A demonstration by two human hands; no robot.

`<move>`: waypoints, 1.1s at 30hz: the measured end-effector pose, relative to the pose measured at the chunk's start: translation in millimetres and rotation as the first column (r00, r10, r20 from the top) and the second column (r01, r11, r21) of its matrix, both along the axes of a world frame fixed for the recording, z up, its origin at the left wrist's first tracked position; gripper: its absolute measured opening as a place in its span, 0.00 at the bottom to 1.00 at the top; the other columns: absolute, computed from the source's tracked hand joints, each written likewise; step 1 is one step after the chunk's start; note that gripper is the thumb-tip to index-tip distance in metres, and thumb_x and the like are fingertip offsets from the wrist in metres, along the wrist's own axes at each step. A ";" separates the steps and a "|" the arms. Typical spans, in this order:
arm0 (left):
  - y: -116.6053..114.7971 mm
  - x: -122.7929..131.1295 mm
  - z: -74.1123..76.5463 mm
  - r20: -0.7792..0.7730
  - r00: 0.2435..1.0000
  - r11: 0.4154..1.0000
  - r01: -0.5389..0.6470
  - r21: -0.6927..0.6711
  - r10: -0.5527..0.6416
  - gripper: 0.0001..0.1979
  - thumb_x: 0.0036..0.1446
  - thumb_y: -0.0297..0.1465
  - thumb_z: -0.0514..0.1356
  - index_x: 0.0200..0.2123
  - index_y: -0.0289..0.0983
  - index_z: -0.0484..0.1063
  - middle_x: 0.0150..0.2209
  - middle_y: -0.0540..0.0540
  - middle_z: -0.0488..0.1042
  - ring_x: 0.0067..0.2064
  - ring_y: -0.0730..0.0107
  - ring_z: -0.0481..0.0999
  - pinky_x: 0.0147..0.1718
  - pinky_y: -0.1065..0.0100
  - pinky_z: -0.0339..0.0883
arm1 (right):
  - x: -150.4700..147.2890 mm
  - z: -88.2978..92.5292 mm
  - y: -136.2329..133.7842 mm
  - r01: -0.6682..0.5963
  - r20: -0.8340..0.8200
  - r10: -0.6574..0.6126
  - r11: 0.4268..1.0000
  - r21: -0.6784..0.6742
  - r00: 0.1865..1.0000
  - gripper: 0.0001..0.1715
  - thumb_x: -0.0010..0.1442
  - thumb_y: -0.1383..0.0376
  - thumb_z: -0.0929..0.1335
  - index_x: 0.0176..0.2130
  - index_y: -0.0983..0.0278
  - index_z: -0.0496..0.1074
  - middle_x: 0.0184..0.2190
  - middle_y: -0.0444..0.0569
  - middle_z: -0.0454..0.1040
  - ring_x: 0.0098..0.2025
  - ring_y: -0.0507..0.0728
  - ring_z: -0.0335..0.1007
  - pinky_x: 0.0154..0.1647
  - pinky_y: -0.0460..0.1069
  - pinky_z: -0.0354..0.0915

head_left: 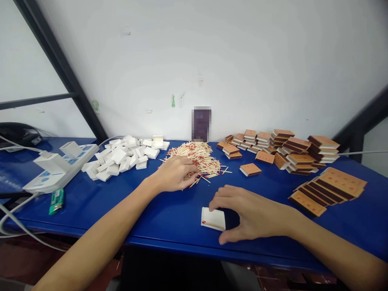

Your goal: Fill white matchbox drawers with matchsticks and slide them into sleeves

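Observation:
My left hand (176, 173) is at the near side of a heap of red-tipped matches (201, 155), its fingers curled in among the sticks. How many matches sit between its fingers is hidden. A white matchbox tray (212, 216) lies on the blue table near the front edge, with a few matches along its near side. My right hand (245, 212) straddles the tray's right end, a fingertip at the far rim and the thumb at the near right corner.
White trays (121, 157) are heaped at the left. Orange matchbox sleeves (330, 188) stand in stacks at the right. On the left lie a power strip (72, 165) with cables and a green packet (56, 201). A blurred dark panel (201, 123) stands by the wall.

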State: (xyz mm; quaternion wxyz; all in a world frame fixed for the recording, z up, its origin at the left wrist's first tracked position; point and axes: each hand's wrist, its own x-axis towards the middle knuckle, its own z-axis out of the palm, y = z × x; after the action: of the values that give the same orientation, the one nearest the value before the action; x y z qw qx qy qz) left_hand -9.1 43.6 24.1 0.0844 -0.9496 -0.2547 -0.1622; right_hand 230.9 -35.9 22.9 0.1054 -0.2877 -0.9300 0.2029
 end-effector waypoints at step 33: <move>-2.9 5.2 -6.6 -0.093 0.996 0.999 0.003 -0.045 -0.007 0.11 0.63 0.33 0.55 0.35 0.37 0.76 0.32 0.48 0.74 0.34 0.68 0.71 0.35 0.66 0.62 | 11.2 -33.0 53.8 0.372 -0.060 -0.369 0.900 0.227 0.928 0.07 0.65 0.68 0.63 0.37 0.64 0.71 0.30 0.46 0.70 0.29 0.53 0.64 0.31 0.48 0.57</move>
State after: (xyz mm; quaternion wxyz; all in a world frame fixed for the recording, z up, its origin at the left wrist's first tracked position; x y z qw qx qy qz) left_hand -3.9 40.7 17.6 0.0744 -0.9583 -0.2518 -0.1124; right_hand 242.1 17.9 -10.0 0.1824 -0.4431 -0.8749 0.0703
